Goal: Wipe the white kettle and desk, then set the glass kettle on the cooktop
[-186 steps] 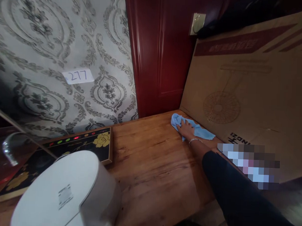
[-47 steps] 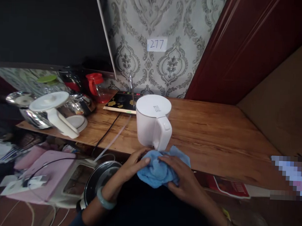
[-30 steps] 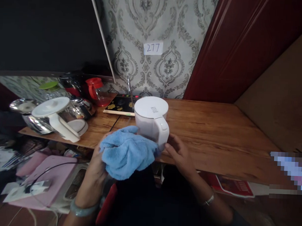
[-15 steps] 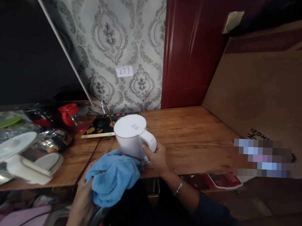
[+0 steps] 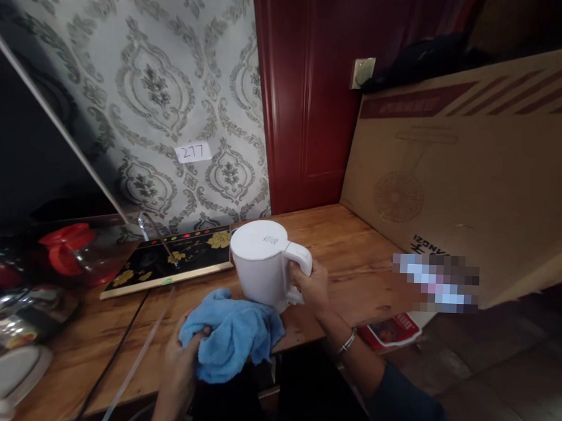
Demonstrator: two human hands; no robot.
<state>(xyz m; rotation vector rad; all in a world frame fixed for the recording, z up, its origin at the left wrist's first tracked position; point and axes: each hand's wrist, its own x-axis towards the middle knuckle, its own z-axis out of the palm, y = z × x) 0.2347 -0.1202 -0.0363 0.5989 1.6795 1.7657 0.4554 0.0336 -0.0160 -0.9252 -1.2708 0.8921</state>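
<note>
A white electric kettle (image 5: 259,273) with its lid closed is upright near the front of the wooden counter (image 5: 349,235). My right hand (image 5: 312,286) is wrapped round its handle, on the kettle's right side. A blue cloth (image 5: 229,338) is bunched in my left hand (image 5: 181,361), thumb pressed on top of it. The cloth lies just in front of the kettle's lower wall and hides part of its base; whether it touches the kettle I cannot tell.
Behind stands a black induction cooktop (image 5: 167,258) with a faucet-like spout (image 5: 145,226). To the left are a red-lidded glass jug (image 5: 77,251), a shiny metal kettle (image 5: 20,314) and a white kettle base (image 5: 10,372). A large cardboard box (image 5: 450,180) stands right.
The view has swung to the right, bringing more of the box into sight. My left thumb now shows on top of the cloth, which is spread wider. My right hand keeps the kettle's handle.
</note>
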